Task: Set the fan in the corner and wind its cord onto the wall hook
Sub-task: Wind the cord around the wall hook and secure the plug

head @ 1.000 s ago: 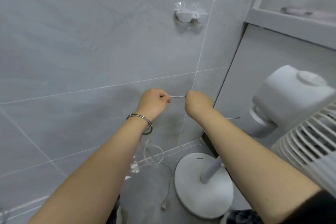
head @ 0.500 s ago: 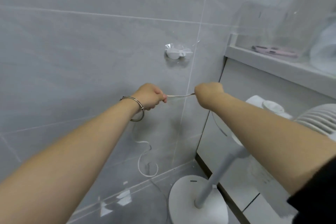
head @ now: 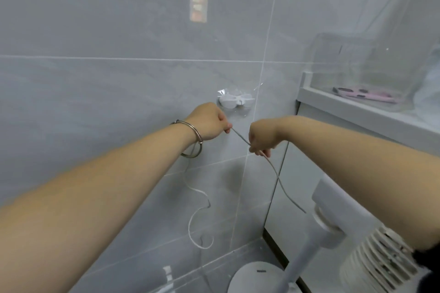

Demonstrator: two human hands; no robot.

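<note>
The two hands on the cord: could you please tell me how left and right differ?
The left hand sits higher, just below the wall hook; the right hand is lower. The left wrist wears a metal bangle; the right wrist is bare. Below the left hand the cord hangs in a loose loop; below the right it runs towards the fan. Both pinch it.

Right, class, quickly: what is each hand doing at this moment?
Left hand: closed, fingers pinching the white cord.
Right hand: closed, gripping the same cord a little further along.
</note>
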